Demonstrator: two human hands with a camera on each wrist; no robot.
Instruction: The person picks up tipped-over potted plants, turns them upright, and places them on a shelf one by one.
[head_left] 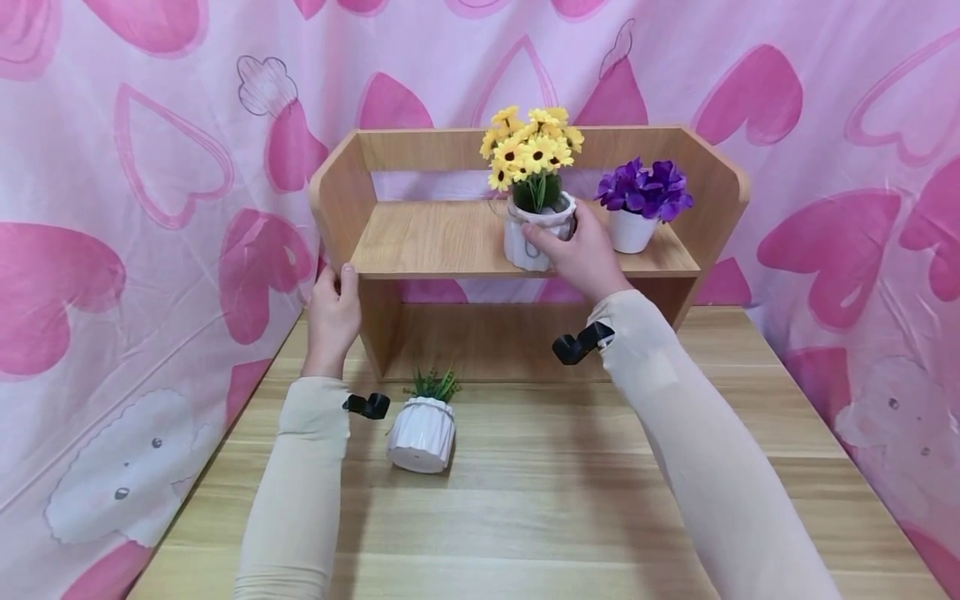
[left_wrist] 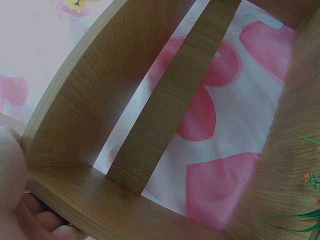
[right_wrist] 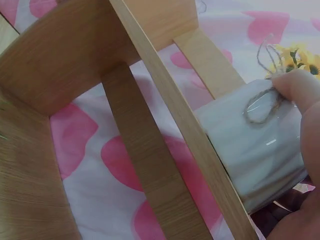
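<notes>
My right hand (head_left: 588, 254) grips a white ribbed flowerpot (head_left: 525, 237) by its right side, thumb in front. Yellow artificial flowers (head_left: 534, 150) rise from this pot, and twine (right_wrist: 261, 107) is tied round it. The pot is at the front edge of the upper board of a wooden shelf (head_left: 427, 237); whether its base bears fully on the board, I cannot tell. At the shelf's left side, my left hand (head_left: 333, 317) holds the front edge of the side panel (left_wrist: 75, 100), with its fingertips partly hidden behind the wood.
Purple flowers (head_left: 645, 187) in a small white pot (head_left: 632, 232) stand on the upper board, right of my right hand. A white pot (head_left: 422, 437) with a green plant (head_left: 435, 385) lies tipped on the wooden table (head_left: 510, 517). Behind the shelf hangs a pink heart-patterned curtain (head_left: 465, 75).
</notes>
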